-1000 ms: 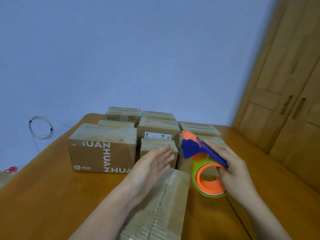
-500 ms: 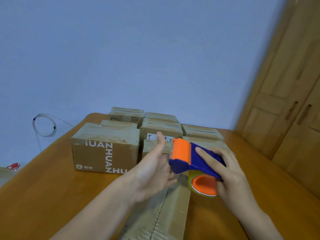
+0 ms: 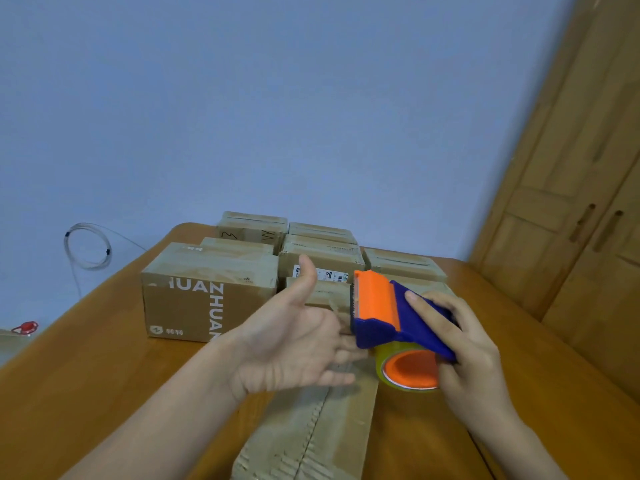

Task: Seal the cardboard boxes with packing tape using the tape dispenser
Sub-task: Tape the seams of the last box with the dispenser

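Lifting off the near box [image 3: 311, 431], the left hand [image 3: 294, 344] had turned palm-up w/ fingers spread, reaching under the tape dispenser [image 3: 391, 317], prob. for the tape end. Right hand [image 3: 464, 344] gripped it above the box's far end, long axis left-right, cutter edge facing left.

Blue-orange tape dispenser [image 3: 398, 320] raised above taped box [image 3: 311, 434].

Person, two bare forearms in view: left hand [image 3: 294, 344] and right hand [image 3: 464, 344], both without gloves, rings, watch or bracelet; no sleeve reaches either wrist.
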`<action>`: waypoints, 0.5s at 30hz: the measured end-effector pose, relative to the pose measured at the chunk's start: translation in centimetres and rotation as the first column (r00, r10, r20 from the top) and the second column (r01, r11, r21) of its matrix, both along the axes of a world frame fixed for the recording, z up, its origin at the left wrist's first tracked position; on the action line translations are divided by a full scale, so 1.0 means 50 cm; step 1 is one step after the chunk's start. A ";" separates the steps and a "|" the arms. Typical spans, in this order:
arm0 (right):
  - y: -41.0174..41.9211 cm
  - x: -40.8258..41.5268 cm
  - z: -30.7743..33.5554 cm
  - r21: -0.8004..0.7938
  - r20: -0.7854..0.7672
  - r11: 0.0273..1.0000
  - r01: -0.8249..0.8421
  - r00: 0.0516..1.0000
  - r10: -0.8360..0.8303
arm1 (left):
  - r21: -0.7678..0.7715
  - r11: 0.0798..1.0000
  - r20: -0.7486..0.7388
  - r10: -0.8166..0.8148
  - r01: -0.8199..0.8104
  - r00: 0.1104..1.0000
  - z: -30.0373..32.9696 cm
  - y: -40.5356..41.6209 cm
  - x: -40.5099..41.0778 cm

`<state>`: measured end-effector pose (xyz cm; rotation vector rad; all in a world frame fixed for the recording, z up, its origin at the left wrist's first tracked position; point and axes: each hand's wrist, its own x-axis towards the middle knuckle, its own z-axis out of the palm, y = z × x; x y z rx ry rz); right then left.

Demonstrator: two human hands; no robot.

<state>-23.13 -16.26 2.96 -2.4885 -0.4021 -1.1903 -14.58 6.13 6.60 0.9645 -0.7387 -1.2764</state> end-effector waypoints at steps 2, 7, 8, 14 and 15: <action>-0.004 0.002 0.004 0.055 0.006 0.998 -0.012 1.000 0.012 | -0.022 1.000 -0.003 0.017 -0.017 1.000 0.001 0.005 0.002; -0.048 -0.018 0.016 0.241 0.076 0.970 0.017 0.996 -0.037 | -0.176 0.980 -0.057 0.083 -0.092 0.995 0.024 0.074 0.037; -0.050 -0.022 0.018 0.279 0.076 0.960 0.015 0.996 -0.037 | -0.179 0.977 -0.027 0.113 -0.116 0.993 0.030 0.079 0.037; -0.021 -0.020 0.017 0.423 0.047 0.905 -0.039 0.999 0.021 | -0.108 0.957 0.065 0.276 -0.268 0.959 0.028 0.036 -0.011; -0.018 -0.020 0.017 0.439 0.051 0.897 -0.056 0.998 0.037 | -0.098 0.946 0.115 0.320 -0.310 0.940 0.028 0.029 -0.020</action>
